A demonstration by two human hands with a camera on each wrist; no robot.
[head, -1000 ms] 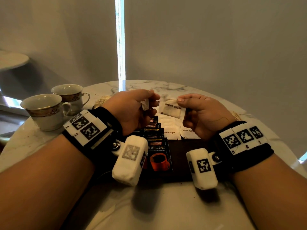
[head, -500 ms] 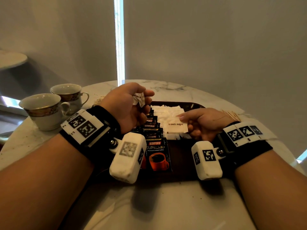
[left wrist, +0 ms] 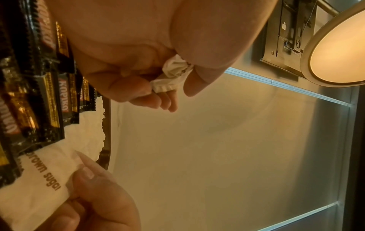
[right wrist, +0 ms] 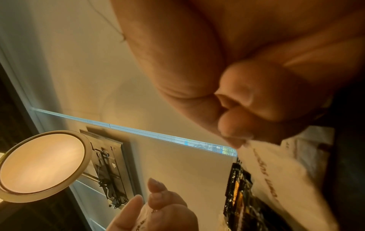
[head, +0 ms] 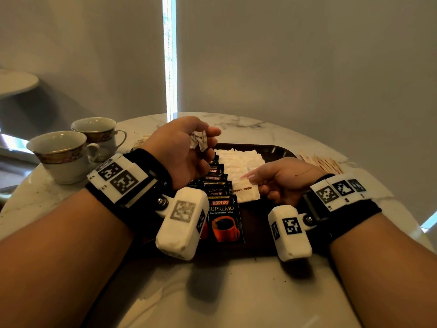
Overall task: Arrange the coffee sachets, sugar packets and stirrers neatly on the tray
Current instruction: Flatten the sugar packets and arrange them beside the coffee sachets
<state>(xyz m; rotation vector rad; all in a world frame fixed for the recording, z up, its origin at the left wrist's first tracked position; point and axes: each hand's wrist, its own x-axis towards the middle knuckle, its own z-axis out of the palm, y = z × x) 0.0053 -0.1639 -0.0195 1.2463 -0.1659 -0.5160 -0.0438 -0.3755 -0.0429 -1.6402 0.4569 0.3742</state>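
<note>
Presently, on the dark tray [head: 276, 150]: coffee sachets [head: 216, 179] in an overlapping row, long axis running front to back; sugar packets [head: 238, 159] in a row just right of them. Right hand [head: 283, 178] pinches one brown sugar packet [head: 246, 192] flat at that row's near end, print reading crosswise. Left hand [head: 182, 147] pinches a crumpled packet [head: 198, 140] above the tray. Stirrers [head: 324, 162] lie off the tray's right edge on the surface, seemingly still to place.
</note>
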